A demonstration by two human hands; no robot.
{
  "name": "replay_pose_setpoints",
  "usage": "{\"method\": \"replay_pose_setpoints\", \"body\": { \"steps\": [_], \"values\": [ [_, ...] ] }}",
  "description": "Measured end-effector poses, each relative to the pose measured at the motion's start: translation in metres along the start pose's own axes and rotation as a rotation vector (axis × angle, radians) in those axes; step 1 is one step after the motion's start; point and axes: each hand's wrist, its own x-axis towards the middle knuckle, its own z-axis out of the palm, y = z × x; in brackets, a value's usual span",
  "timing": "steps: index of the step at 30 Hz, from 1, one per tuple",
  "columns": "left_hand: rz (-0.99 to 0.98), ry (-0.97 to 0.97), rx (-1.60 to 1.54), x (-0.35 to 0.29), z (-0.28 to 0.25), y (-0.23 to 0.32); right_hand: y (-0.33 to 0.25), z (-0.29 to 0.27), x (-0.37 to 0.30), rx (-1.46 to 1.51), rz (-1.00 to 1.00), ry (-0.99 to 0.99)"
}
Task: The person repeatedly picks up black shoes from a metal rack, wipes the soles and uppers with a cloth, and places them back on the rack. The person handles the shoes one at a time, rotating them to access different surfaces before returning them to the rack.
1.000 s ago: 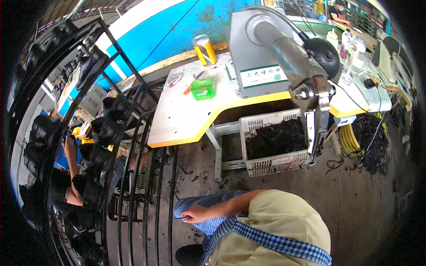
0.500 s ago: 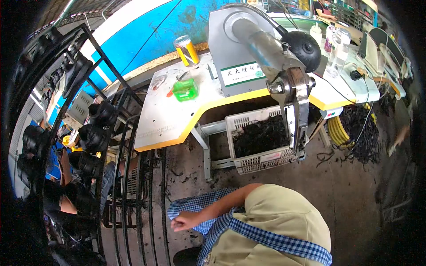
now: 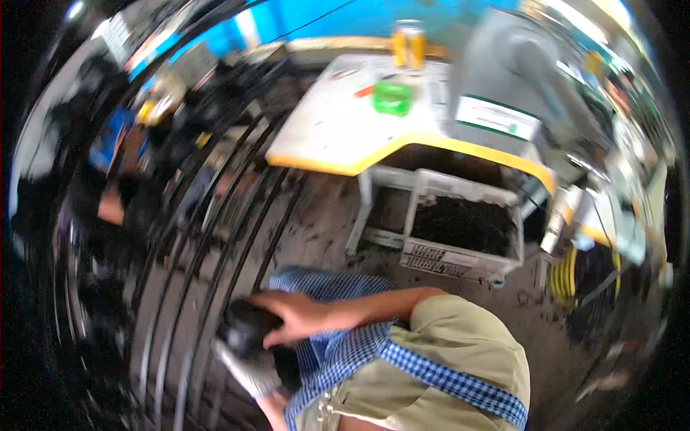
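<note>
A black shoe [image 3: 246,327], smeared by motion, is held low in front of me beside the rack's bars. My right hand [image 3: 302,316] is bare and grips its upper side, thumb and fingers spread around it. Below, my left hand [image 3: 248,370] wears a whitish glove and holds the same shoe from underneath; its fingers are partly hidden. A blue checked apron [image 3: 338,287] covers my lap just right of the shoe.
A black metal rack [image 3: 205,237] with dark shoes stands on the left. Ahead is a white, yellow-edged table [image 3: 316,122] with a green container [image 3: 392,98], a yellow can [image 3: 408,47] and a grey machine [image 3: 503,72]. Beneath it sits a white crate [image 3: 463,266] of black scraps.
The view has turned left toward the rack. My right hand, previously without the shoe, now grips it. My gloved left hand has come into view, also on the shoe.
</note>
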Motion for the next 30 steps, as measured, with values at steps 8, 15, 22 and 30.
{"method": "replay_pose_setpoints", "body": {
  "steps": [8,15,22,30],
  "values": [
    [0.245,-0.216,0.269,-0.016,-0.002,0.002,0.017,-0.016,0.018,0.233,0.192,-0.294],
    [0.254,-0.253,0.315,-0.024,-0.003,0.007,-0.005,-0.015,0.051,0.127,-0.124,-0.222],
    [0.299,-0.316,0.305,-0.025,-0.005,0.006,-0.017,-0.006,0.082,0.027,-0.143,-0.292],
    [0.685,-0.372,0.914,-0.024,-0.005,0.022,0.028,0.003,0.052,0.372,0.334,-0.255]
  ]
}}
